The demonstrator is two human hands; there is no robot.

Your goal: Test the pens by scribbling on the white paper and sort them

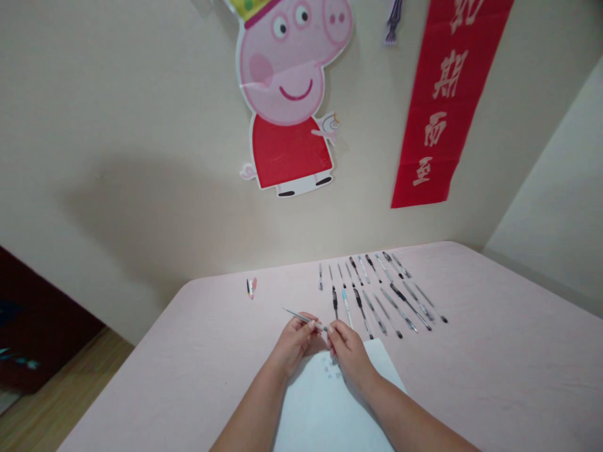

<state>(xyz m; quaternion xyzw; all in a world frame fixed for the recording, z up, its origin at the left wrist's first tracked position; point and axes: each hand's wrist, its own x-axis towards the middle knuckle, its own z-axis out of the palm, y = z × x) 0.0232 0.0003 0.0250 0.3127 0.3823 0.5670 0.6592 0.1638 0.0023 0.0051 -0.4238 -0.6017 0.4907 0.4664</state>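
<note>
My left hand [293,342] and my right hand [347,349] meet above the top edge of a white sheet of paper [330,408] with small scribbles on it. Both pinch one slim pen [301,317], whose tip points up and to the left. The left fingers are closed round its middle, the right fingertips round its near end. Just beyond the hands, several pens [377,292] lie in two rows on the pink table [188,364].
Two small pens [251,287] lie apart at the table's back left. The wall behind carries a cartoon pig cut-out [289,94] and a red banner [443,100]. Wooden floor [56,389] shows past the table's left edge.
</note>
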